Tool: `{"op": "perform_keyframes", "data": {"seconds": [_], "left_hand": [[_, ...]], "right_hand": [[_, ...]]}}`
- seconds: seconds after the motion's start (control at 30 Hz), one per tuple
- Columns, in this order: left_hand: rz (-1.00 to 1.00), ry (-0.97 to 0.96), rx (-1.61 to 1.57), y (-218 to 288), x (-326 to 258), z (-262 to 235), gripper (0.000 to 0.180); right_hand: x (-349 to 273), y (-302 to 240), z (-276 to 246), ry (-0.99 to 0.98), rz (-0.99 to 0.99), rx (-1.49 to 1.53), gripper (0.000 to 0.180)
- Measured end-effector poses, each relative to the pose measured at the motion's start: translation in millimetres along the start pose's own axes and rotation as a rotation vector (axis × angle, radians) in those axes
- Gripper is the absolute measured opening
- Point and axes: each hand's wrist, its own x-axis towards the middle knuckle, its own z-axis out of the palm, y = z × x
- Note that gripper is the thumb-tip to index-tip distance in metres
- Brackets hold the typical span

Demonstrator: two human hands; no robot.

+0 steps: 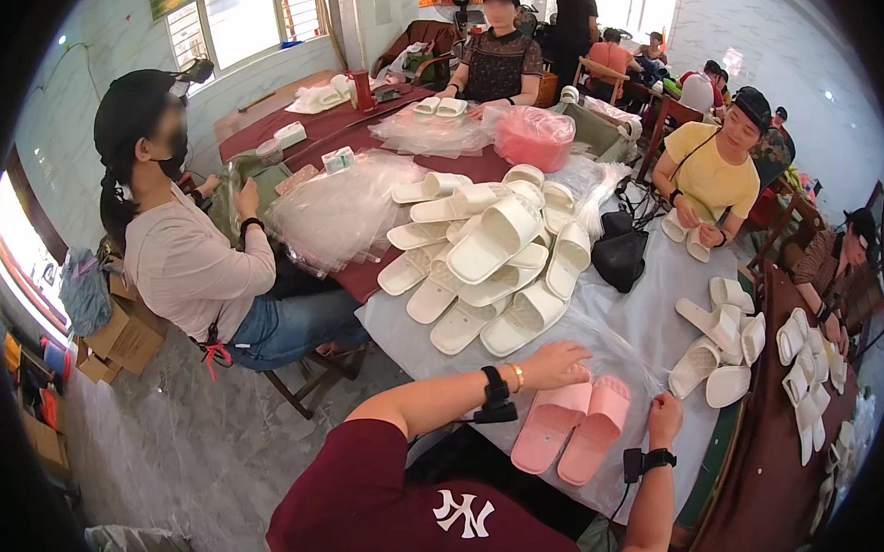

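Note:
A pair of pink slippers point(574, 425) lies side by side on the grey-covered table point(648, 317) right in front of me. My left hand point(554, 363) lies flat with fingers stretched out on a clear plastic bag point(610, 353), just above the left slipper's toe end. My right hand point(665, 415) is curled at the bag's edge beside the right slipper's toe. Both wrists carry black bands. Whether the slippers are partly inside the bag is hard to tell.
A heap of cream slippers point(490, 265) fills the table's middle, with more cream slippers point(722, 349) to the right. A black pouch point(619, 255) and stacks of clear bags point(338, 211) lie further back. Several people sit around the tables; cardboard boxes point(123, 336) stand at left.

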Motion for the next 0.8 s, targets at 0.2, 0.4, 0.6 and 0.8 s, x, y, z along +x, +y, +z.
{"op": "perform_keyframes", "data": {"seconds": [0.2, 0.4, 0.6, 0.8], "left_hand": [[0.08, -0.007, 0.235, 21, 75, -11, 0.057], [0.056, -0.064, 0.411, -17, 106, 8, 0.06], [-0.003, -0.332, 0.445, -35, 99, 14, 0.066], [-0.034, -0.388, 0.463, -49, 94, 18, 0.073]], "right_hand": [[-1, -12, -20, 0.112, -0.035, -0.014, 0.006], [-5, -21, -29, 0.151, -0.081, 0.075, 0.006], [-14, -24, -48, 0.097, -0.008, 0.258, 0.005], [-18, 5, -52, 0.258, -0.072, 0.18, 0.006]]}}
